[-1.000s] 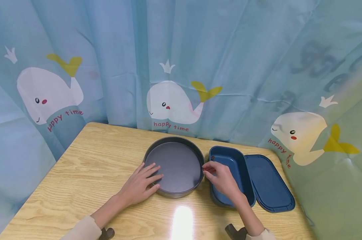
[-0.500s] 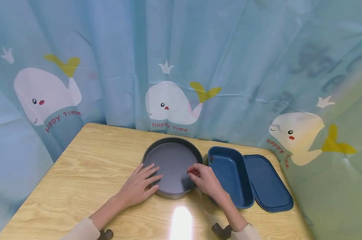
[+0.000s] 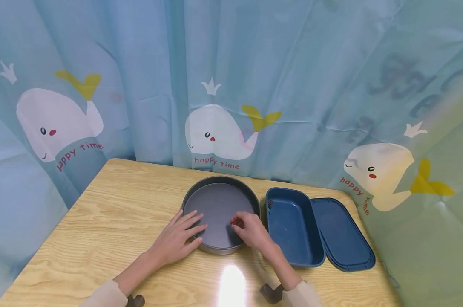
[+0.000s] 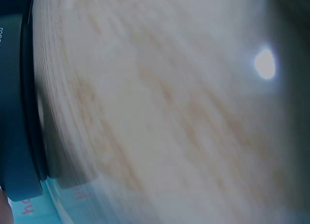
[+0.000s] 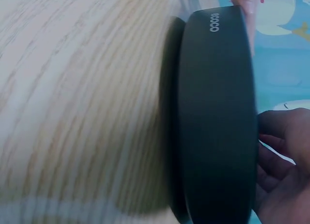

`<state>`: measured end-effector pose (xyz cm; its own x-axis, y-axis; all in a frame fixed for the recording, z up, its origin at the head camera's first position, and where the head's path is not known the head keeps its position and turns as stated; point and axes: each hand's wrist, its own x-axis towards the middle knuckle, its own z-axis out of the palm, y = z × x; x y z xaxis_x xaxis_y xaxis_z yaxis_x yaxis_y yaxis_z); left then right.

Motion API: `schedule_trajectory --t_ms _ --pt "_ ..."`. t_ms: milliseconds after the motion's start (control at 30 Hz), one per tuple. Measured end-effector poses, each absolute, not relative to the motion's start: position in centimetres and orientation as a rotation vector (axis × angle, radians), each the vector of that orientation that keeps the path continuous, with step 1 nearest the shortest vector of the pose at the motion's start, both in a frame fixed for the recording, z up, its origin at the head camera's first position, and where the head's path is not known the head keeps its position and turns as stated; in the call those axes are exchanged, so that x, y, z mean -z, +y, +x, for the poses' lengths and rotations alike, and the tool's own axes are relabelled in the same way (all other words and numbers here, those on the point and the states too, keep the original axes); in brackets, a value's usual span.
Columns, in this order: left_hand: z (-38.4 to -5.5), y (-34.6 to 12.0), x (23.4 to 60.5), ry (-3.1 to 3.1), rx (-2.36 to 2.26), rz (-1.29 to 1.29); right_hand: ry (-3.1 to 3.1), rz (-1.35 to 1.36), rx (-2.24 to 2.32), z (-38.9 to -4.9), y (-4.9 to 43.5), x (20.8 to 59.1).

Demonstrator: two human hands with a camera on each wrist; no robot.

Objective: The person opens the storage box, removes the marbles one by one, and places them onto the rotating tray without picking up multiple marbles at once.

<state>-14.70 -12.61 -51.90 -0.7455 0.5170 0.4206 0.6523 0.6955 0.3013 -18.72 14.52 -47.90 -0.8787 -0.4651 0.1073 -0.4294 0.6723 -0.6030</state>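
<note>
we look mid-way through the handling, as far as we can judge. done so far: lid (image 3: 344, 234) is off, lying flat at the desk's (image 3: 124, 200) far right corner along the right edge, just beside the blue box (image 3: 292, 230); can't tell if they touch. pan (image 3: 219, 198) sits near the middle of the desk's far edge, box just to its right. our left hand (image 3: 177, 238) has fingers spread out flat across the pan's near-left rim, gripping nothing; reads as a steadying touch to us. our right hand (image 3: 251, 229) is over the right part of the pan, thumb and fingertips closed in a pinch on a small red thing (image 3: 231, 223). most of it is hidden by the fingers, so we can't say what it is, nor whether it touches the pan floor. right wrist view shows the same curled fingers beyond the pan's wall; left wrist view is mostly blurred desk plus a bit of pan wall, no help on that grip. left to do, our read: red thing is inside the pan's rim but not yet let go, and a small red-and-green item (image 3: 270, 206) sits inside the box by its left wall, not in either hand.
</note>
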Motion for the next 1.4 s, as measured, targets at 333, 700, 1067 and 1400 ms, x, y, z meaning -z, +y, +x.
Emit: schedule_trajectory --t_ms 333,700,1067,1400 --pt "-14.7 -12.7 51.9 -2.609 0.620 -0.924 2.891 -0.762 0.861 -19.2 13.8 48.5" --pt "-14.6 -12.8 51.8 -2.621 0.607 -0.916 2.957 -0.701 0.607 -19.4 12.9 49.1" --pt "-14.7 -12.7 51.9 -2.630 0.594 -0.927 2.965 -0.709 0.602 -19.2 12.9 49.1" --pt "-14.7 -12.7 51.8 -2.631 0.597 -0.922 2.967 -0.732 0.613 -19.0 13.0 49.0"
